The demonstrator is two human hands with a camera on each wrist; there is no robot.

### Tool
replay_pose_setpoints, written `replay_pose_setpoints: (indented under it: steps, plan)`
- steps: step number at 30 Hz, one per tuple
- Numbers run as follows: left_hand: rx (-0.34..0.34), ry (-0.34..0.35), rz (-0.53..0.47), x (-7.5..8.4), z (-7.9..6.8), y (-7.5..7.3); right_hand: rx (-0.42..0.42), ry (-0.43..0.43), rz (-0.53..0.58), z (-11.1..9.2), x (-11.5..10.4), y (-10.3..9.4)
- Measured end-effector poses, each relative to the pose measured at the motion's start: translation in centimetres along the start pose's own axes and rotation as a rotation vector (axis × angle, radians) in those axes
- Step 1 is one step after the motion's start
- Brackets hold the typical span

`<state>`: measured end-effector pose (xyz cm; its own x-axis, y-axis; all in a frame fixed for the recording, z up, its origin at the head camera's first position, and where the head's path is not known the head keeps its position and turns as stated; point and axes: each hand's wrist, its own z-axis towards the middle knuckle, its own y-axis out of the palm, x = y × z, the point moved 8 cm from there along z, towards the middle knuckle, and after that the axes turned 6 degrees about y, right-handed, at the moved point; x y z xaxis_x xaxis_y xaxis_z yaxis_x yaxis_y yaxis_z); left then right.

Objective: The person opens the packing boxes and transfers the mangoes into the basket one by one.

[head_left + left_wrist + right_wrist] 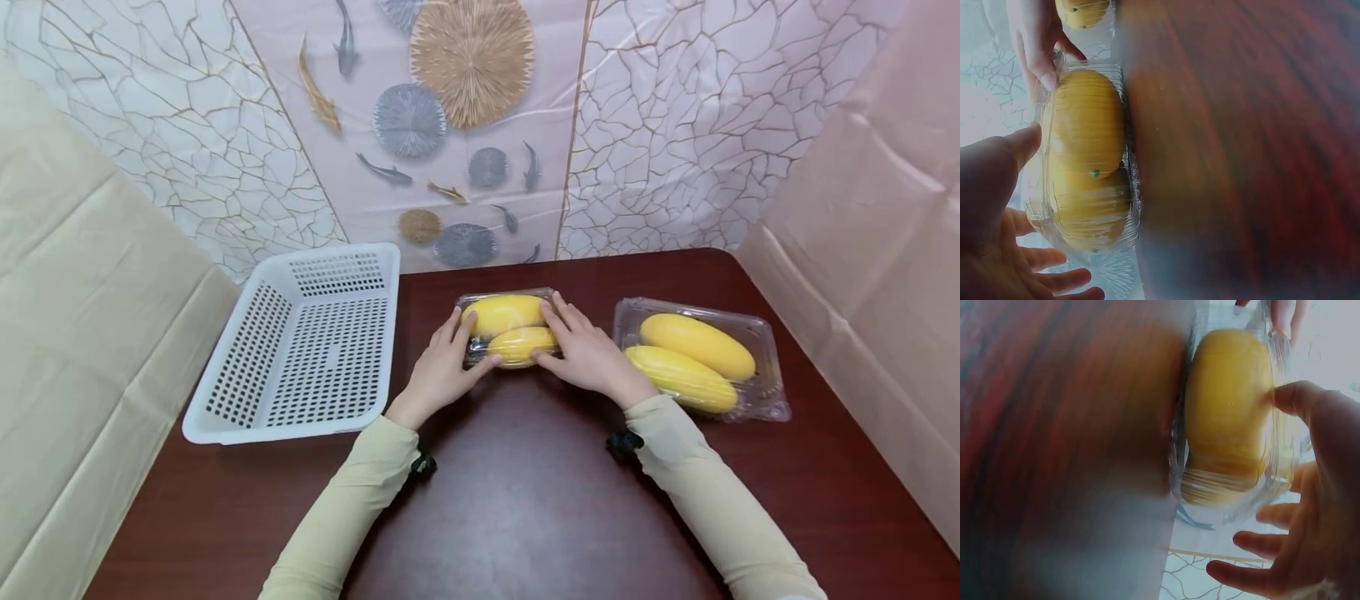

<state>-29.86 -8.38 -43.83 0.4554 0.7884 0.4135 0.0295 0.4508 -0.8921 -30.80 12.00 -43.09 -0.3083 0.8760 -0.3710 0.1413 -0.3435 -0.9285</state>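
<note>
In the head view a clear plastic clamshell box [476,347] with yellow oblong fruits [504,315] inside sits at the middle of the table. My left hand [441,367] lies at its left end, thumb at the near edge and the other fingers spread toward the far side. At the right end, my right hand [591,357] touches the box with thumb and fingers spread. The left wrist view shows the left thumb [1025,144] by the lid edge. Fingers of the right hand [1260,544] appear straight and spread in the right wrist view.
A second clear box [768,367] holding two yellow fruits [697,346] stands to the right. On the left is a white perforated basket [395,325]. The dark red-brown table [480,500] has patterned wall sheeting [645,167] behind it and plain sheeting on both sides.
</note>
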Motion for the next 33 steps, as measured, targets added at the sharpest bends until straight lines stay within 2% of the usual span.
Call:
replay_pose_setpoints:
  steps: [5, 9, 14, 20, 25, 33]
  plan:
    - [-0.030, -0.043, -0.075, -1.2, -0.5, -0.4, 0.034, 0.001, -0.013, 0.6, -0.9, 0.9]
    - [-0.030, -0.039, -0.131, -1.4, -0.5, -0.7, 0.056, -0.013, -0.006, 0.7, -1.3, 0.9]
    - [-0.017, -0.046, -0.201, -1.5, -0.3, -0.3, 0.057, -0.037, -0.003, 0.6, -1.1, 0.6]
    - [0.030, -0.068, -0.329, -1.6, 0.0, 0.2, 0.057, -0.048, 0.006, 0.3, -0.8, 0.3]
    - [0.065, -0.094, -0.392, -1.7, 0.1, 0.6, 0.050, -0.049, 0.014, 0.1, -0.7, 0.2]
    - [0.039, -0.175, -0.470, -2.1, 0.1, 1.4, 0.044, -0.048, 0.000, 0.0, -0.5, -0.1]
